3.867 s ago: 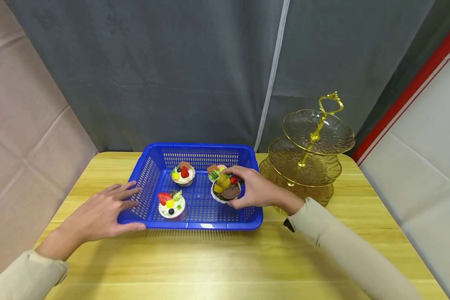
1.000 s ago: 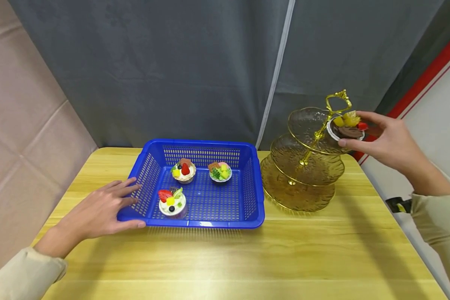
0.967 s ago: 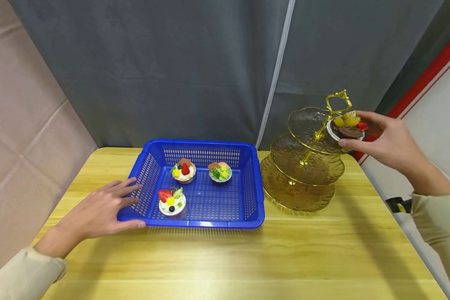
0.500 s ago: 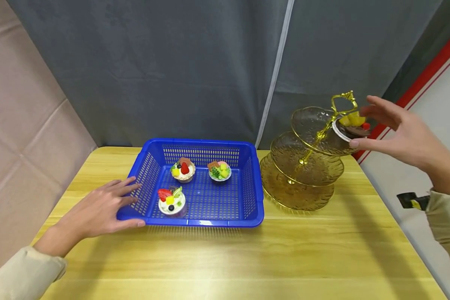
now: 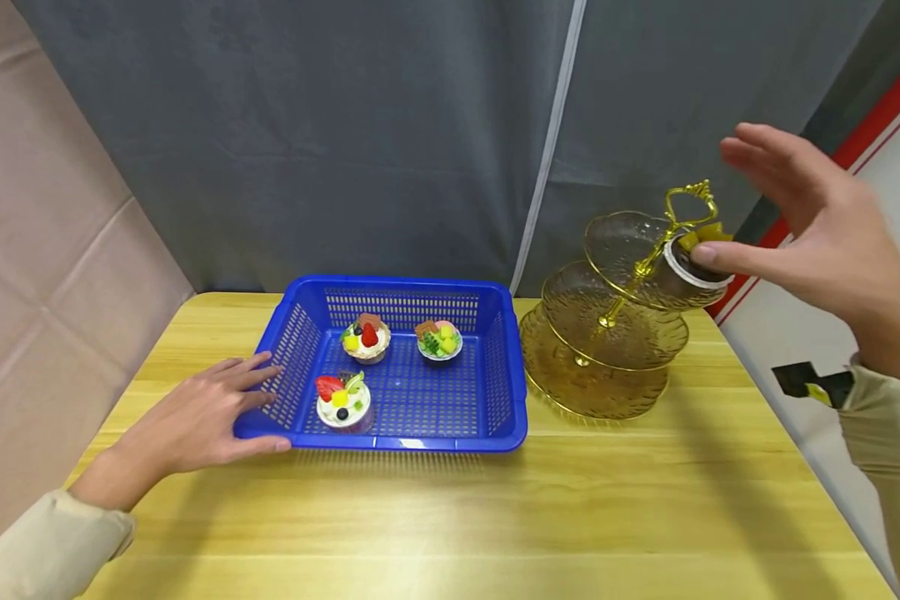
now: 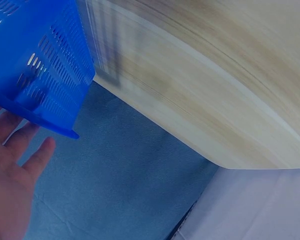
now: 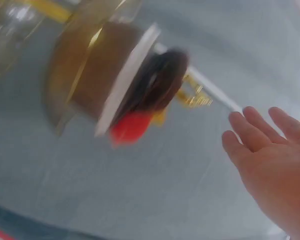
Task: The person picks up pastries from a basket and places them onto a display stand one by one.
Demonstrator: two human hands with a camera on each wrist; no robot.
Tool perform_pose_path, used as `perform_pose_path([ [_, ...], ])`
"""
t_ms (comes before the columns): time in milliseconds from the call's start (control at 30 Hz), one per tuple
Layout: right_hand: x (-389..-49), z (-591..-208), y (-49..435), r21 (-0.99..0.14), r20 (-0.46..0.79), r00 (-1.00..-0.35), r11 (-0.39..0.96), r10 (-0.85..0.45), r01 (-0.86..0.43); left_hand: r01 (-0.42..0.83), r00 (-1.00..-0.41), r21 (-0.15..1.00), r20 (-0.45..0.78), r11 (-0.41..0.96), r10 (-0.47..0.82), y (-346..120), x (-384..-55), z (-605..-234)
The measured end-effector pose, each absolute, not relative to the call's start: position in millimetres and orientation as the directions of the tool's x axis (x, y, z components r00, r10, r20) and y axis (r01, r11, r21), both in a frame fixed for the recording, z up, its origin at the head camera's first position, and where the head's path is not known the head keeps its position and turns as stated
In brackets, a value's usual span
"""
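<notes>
One chocolate cupcake [image 5: 687,266] sits upon the top tier [image 5: 617,242], so I log right grip [image 5: 843,229] wide, left grip [image 5: 202,417] relaxed, probably steadying the basket [image 5: 412,445].

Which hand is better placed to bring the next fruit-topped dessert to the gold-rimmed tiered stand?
Probably the right hand: it looks free, beside the tiered stand. The left hand touches the blue plastic basket, farther from the stand.
</notes>
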State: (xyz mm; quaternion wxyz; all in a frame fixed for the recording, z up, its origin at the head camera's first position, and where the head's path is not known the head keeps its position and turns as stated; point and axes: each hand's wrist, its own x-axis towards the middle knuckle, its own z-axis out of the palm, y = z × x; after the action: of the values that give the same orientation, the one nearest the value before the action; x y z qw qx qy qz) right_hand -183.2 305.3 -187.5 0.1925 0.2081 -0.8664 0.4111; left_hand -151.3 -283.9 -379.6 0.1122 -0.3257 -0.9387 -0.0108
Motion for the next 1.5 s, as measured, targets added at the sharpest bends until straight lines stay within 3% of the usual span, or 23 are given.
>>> perform_pose_path([
  [267,-187.4,-184.2,257.9,-0.533,0.532,-0.747,0.528,-0.400,-0.662,0.608,-0.770,-0.047,0.208,0.792,0.603,-283.5,-151.3,-380.0],
  [633,-214.1,-212.7,205.1,-0.606,0.423,-0.730,0.430,-0.537,-0.669,0.620,-0.754,-0.045,0.242,0.783,0.611,-283.7,-151.5,-379.6],
  [1067,-250.3,-263.9,166.8,-0.648,0.282,-0.741,0.449,-0.609,-0.615,0.631,-0.741,-0.040,0.264,0.775,0.617,-284.4,-151.4,-380.0],
  [1500,-263.0,-314.9,143.2,-0.700,0.135,-0.780,0.498,-0.612,-0.512,0.613,-0.769,0.002,0.233,0.790,0.596,-285.4,-148.8,-377.6],
])
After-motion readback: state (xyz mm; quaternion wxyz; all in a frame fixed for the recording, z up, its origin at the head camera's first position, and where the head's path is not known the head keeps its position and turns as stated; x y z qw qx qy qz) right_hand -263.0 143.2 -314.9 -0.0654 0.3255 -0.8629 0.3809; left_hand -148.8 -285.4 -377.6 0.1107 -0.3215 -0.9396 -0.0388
